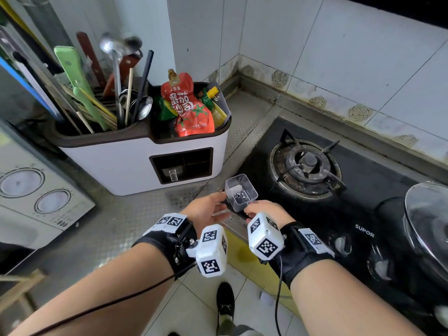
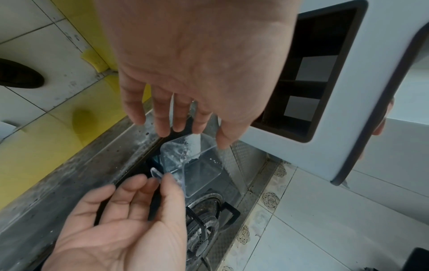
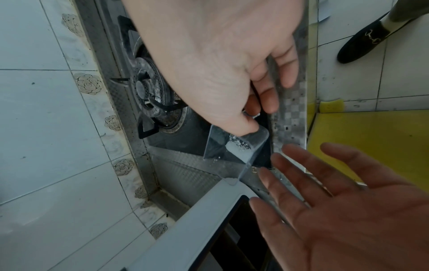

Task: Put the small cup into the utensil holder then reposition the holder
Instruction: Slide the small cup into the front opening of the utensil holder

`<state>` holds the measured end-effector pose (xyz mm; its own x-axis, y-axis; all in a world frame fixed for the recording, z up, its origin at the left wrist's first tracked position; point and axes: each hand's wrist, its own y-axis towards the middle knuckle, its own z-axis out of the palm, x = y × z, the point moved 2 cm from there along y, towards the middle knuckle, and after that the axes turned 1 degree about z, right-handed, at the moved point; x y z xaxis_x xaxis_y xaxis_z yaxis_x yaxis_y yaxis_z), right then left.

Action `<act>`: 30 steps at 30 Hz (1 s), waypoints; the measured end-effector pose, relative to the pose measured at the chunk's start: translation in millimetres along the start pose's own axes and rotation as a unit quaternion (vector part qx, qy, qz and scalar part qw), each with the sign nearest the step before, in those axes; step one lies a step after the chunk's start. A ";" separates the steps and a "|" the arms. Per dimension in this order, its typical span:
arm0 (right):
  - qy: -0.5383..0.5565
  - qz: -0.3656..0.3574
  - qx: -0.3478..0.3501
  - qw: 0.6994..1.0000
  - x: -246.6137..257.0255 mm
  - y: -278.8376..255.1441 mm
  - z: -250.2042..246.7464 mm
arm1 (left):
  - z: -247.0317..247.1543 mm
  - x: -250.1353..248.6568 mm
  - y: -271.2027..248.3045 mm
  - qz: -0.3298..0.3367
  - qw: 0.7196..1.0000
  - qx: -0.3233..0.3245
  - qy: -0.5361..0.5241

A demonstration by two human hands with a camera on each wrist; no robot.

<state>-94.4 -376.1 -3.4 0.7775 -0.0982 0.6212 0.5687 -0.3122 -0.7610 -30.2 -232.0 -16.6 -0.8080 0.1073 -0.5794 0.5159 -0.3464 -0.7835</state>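
The counter [image 1: 101, 221] is being occupied at upper left of the head view by the utensil holder [image 1: 116, 163], whose dark front recess [image 1: 183, 164] is seen facing the hands. The small cup [image 1: 240, 192], clear and dusted with white residue, is being held at frame centre, over the stove edge, apart from the holder. Its tab is being pinched by the right hand [image 1: 264, 209]. The left hand [image 1: 206, 209] is being kept relaxed, fingers [image 2: 162, 117] straight, touching nothing clearly. Judgement: the cup should be kept level and squared to the recess while being slid in.

Right hand [image 1: 263, 210] pinches with thumb and fingers; left hand [image 1: 206, 209] open, fingers straight
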 end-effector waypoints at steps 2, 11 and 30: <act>0.021 -0.004 -0.003 1.000 2.5 -0.4 2.9 | -2.1 -0.7 -1.7 0.005 1.000 -0.007 -0.002; 0.131 -0.051 0.066 0.988 33.9 -10.7 34.4 | -17.6 -8.7 -12.8 0.028 0.997 0.030 -0.058; 0.201 -0.086 0.098 0.971 63.2 -16.6 76.5 | -46.8 -48.3 -24.6 0.106 0.988 0.001 -0.114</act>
<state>-34.2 -304.8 34.2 0.5218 -0.4339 0.7345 0.7508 -0.1751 -0.6368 9.5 -185.1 20.2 -0.7249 -0.1815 -0.6645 0.6803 -0.3404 -0.6491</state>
